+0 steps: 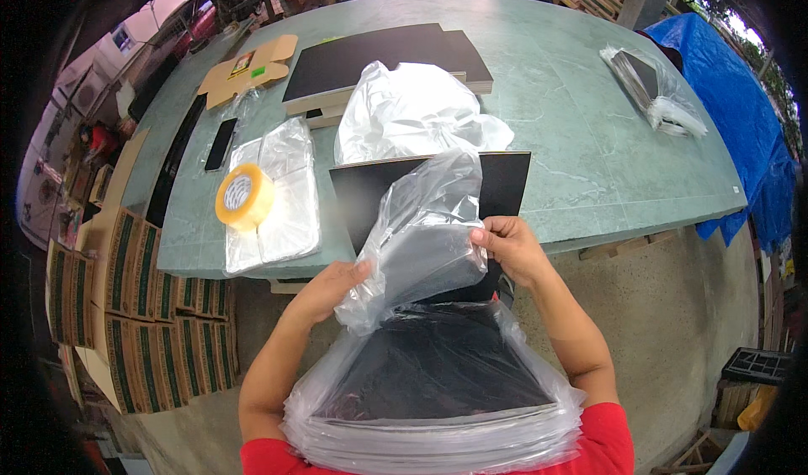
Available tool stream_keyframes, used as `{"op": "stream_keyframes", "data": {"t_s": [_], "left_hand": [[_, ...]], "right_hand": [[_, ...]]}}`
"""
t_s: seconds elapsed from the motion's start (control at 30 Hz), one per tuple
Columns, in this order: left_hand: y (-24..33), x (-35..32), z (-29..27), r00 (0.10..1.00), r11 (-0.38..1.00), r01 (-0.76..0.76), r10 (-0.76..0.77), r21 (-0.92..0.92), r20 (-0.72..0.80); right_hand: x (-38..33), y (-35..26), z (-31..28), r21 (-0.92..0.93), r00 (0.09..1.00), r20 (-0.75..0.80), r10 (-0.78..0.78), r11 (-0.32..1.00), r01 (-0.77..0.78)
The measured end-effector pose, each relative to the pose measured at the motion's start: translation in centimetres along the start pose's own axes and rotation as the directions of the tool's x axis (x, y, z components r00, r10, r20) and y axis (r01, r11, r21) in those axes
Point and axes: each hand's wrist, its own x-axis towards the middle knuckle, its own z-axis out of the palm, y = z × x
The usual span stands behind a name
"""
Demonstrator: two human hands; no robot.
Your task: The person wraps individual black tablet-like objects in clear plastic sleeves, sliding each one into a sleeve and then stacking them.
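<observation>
My left hand (331,291) is closed on the left side of a clear plastic bag (433,197), its fingers partly behind the film. My right hand (515,249) pinches the bag's right edge between thumb and fingers. Behind the bag, a black board (505,180) lies at the table's near edge. Darkness shows through the film; whether a board is inside, I cannot tell. Close to my body, between my forearms, rests a thick stack of black boards wrapped in clear plastic (429,361). Beyond my hands sits a crumpled heap of whitish plastic film (404,109).
On the green table (581,180) lie a tape roll (263,206) on a pile of clear bags (295,172), a phone (220,144), flattened cardboard (273,53), stacked black boards (379,58) and bagged boards (644,79). Cartons (151,349) stand left; a blue tarp (715,79) hangs right.
</observation>
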Motion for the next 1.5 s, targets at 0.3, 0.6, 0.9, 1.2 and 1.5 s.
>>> {"op": "stream_keyframes", "data": {"t_s": [0.3,0.6,0.9,1.2,1.5], "left_hand": [[7.6,-1.7,6.7,0.841,0.694,-0.381,0.535,0.611,-0.082],[8.7,1.7,8.5,0.746,0.647,-0.658,0.63,0.384,0.216],[-21.4,-8.2,-15.1,0.321,0.969,-0.158,-0.133,-0.192,-0.938],[5.1,-0.7,4.2,0.835,0.811,-0.487,0.541,0.325,-0.098],[6.0,0.8,7.9,0.843,0.832,-0.528,0.537,0.172,-0.012]], "right_hand": [[-0.9,-0.2,1.5,-0.117,0.999,0.012,-0.048,0.992,0.049],[-1.7,-0.6,2.5,0.551,0.931,0.291,-0.221,0.834,0.026],[-6.2,-1.3,-7.7,0.439,0.982,-0.013,-0.187,0.882,0.173],[-1.0,0.4,3.6,0.339,0.973,0.218,-0.082,0.941,0.003],[-1.5,1.6,4.4,0.52,0.938,0.346,-0.014,0.835,-0.179]]}}
